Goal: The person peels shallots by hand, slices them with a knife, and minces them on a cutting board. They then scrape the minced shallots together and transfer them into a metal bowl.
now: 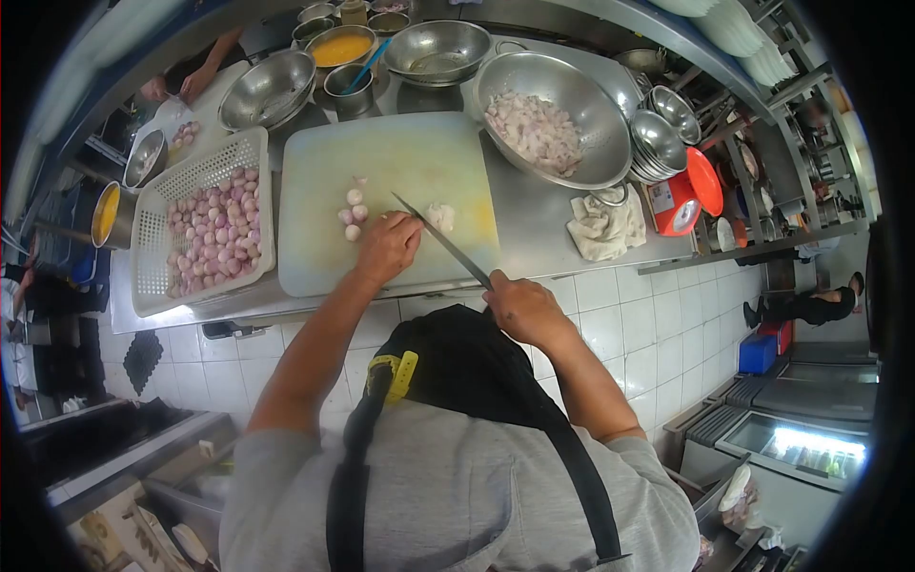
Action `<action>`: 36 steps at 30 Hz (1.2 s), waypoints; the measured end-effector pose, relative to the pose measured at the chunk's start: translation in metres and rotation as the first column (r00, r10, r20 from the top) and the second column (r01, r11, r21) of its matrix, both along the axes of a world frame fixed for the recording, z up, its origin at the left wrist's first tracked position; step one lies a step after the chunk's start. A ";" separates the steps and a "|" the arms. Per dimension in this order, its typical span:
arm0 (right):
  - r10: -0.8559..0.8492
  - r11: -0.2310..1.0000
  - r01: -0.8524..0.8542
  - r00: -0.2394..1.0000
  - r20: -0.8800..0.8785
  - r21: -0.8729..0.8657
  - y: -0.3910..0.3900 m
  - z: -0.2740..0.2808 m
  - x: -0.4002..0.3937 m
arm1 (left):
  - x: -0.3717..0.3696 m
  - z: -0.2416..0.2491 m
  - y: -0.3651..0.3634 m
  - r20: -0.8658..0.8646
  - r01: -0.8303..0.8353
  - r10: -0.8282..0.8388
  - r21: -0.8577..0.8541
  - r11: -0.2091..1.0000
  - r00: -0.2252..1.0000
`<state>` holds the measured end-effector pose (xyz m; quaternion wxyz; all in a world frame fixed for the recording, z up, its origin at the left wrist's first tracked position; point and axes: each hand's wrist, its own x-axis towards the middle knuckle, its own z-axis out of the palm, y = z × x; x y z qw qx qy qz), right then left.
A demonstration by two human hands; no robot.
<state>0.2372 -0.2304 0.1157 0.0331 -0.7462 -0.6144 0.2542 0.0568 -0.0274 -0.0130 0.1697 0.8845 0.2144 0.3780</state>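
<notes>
My right hand (527, 310) is wrapped round the handle of a knife (446, 244), whose long blade slants up and left over the cutting board (381, 153). The tip lies close to the fingers of my left hand (389, 250). Those fingers are curled down on the board around a shallot, mostly hidden, with only a pale bit showing. Just left of that hand sit several peeled shallots (355, 212). Right of the blade lies a small heap of chopped shallot (440, 216).
A white basket (143, 276) of shallots stands left. Behind right is a perforated steel bowl (600, 124) of chopped pieces, near a cloth (607, 227) and red scale (679, 205). Steel bowls (269, 88) line the back. Another person's hands (181, 86) work at far left.
</notes>
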 end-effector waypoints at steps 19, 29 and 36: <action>-0.064 0.997 0.069 0.986 -0.154 0.030 0.020 -0.016 0.000 | -0.048 0.032 -0.006 0.018 -0.367 0.367 0.038 0.929 0.930; -0.063 0.998 0.067 0.981 -0.185 0.015 0.016 -0.036 0.007 | -0.062 0.007 -0.009 -0.051 -0.394 0.394 0.008 0.919 0.918; -0.082 0.997 0.083 0.979 -0.188 -0.002 0.017 -0.035 0.007 | -0.003 0.018 -0.009 0.004 -0.094 0.097 -0.229 0.969 0.995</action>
